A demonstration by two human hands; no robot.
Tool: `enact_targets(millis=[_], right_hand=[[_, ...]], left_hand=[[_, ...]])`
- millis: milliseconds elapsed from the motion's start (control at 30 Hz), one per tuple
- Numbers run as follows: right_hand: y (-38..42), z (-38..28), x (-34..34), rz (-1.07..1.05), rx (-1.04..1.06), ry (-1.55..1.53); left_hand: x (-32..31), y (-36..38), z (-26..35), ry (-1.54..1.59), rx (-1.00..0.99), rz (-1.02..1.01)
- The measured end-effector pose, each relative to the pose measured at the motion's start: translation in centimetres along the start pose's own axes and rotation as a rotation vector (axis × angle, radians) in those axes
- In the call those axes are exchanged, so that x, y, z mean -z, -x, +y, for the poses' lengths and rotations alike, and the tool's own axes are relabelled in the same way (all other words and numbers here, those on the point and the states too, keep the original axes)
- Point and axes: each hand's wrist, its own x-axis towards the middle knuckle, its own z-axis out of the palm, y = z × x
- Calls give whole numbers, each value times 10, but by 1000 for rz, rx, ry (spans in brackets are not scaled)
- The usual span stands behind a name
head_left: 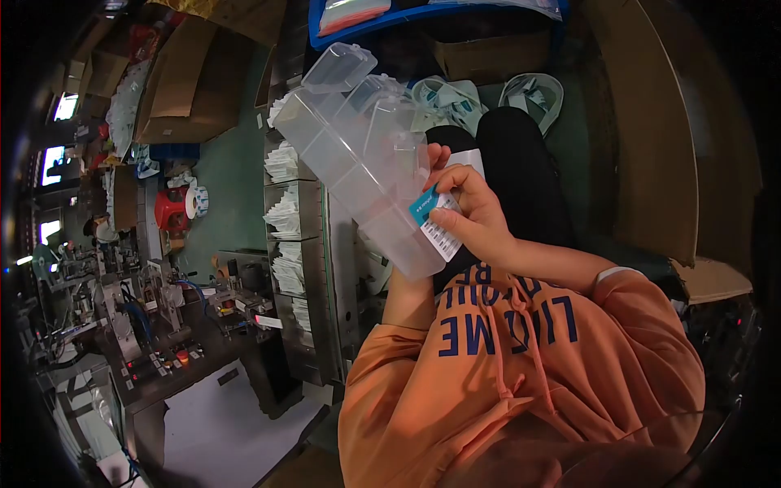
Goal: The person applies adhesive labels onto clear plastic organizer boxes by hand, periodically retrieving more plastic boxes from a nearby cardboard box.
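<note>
A long clear plastic compartment box [350,163], several small lids raised at its far end, lies tilted across my lap. My left forearm passes behind it, and the curled fingertips of my left hand [438,154] show at its right edge; the palm is hidden. Between thumb and fingers, my right hand [478,213] pinches a small teal and white printed card [434,222] over the box's near right side. A white sheet or packet [467,160] lies just beyond the right hand, partly covered by it.
Two white containers with teal and white packets [533,96] stand past my knees. A blue tray [443,18] is at the top. Stacked white papers [286,215] fill a metal rack on the left. Machinery [163,305] is farther left; a large cardboard box [651,122] stands right.
</note>
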Motion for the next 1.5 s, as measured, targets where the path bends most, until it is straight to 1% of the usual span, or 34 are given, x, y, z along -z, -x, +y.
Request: enact_targets(millis=[100, 167, 233, 300, 333, 400, 433, 467, 500, 533, 567, 600, 633, 700, 733, 767, 800, 833, 867, 900, 933, 967, 1000, 1067, 1133, 1200, 1233, 1300, 1433, 1467, 1500], right_hand=[[1, -2, -1, 5, -14, 10], [0, 0, -1, 8, -1, 20], [1, 1, -1, 14, 12, 29], [2, 1, -1, 0, 27, 116], [3, 1, -1, 3, 28, 116], [6, 2, -1, -7, 47, 251], [6, 0, -1, -3, 48, 250], [6, -4, -2, -9, 119, 400], [5, -7, -3, -16, 191, 550], [6, -9, -3, -10, 193, 548], [7, -11, -1, -7, 242, 672], [7, -12, 0, 0, 292, 797], [8, -11, -3, 8, 297, 797], [15, -5, -10, -229, 486, 751], [16, 3, -11, -314, 400, 800], [19, 5, -6, -304, 403, 802], [18, 5, 3, -350, 293, 952], [16, 1, 12, -392, 177, 1101], [19, -2, 20, -435, 213, 1150], [19, -3, 22, -426, 223, 1160], [23, -10, 19, -332, 321, 953], [27, -17, 18, -232, 418, 758], [25, -6, 20, -179, 577, 628], [18, -24, 22, -103, 567, 696], [22, -23, 33, -69, 361, 744], [23, -29, 47, -69, 414, 742], [25, -37, 51, -48, 338, 721], [20, -57, 50, -78, 366, 735], [17, -78, 45, -145, 358, 706], [14, -82, 42, -151, 364, 709], [11, -88, 38, -136, 433, 740]], left_hand=[[8, 0, -3, -62, 3, -21], [14, -2, -3, -139, 11, -111], [17, -1, -7, -169, 2, -128], [16, -1, -10, -199, -4, -146], [13, -1, -11, -265, -18, -186], [10, -2, -11, -332, -28, -226], [11, -3, -9, -245, -6, -195], [11, -5, -7, -159, 16, -164], [15, -8, -1, -161, 20, -166], [19, -12, 6, -134, 19, -242], [22, -15, 12, -106, 19, -320], [25, -19, 15, -109, 27, -325], [23, -23, 19, -71, 55, -390], [19, -32, 19, -48, 77, -527], [22, -29, 17, -46, 86, -527], [23, -26, 16, -129, 18, -476], [24, -26, 16, -213, -55, -434], [20, -28, 18, -214, -52, -447], [14, -29, 22, -61, 55, -518], [25, -35, 22, -99, 5, -571], [36, -41, 21, -134, -48, -623], [14, -37, 16, -206, -110, -283], [-11, -28, 8, -263, -156, 36], [63, -45, 30, -51, 31, -191], [19, -37, 27, -195, -14, -375], [3, -40, 27, -225, -65, -254], [-13, -38, 23, -259, -125, -171], [-33, -33, 17, -331, -254, -19], [-63, -25, 18, -265, -228, -73], [-67, -23, 17, -213, -169, -130], [-70, -21, 14, -160, -111, -188]])
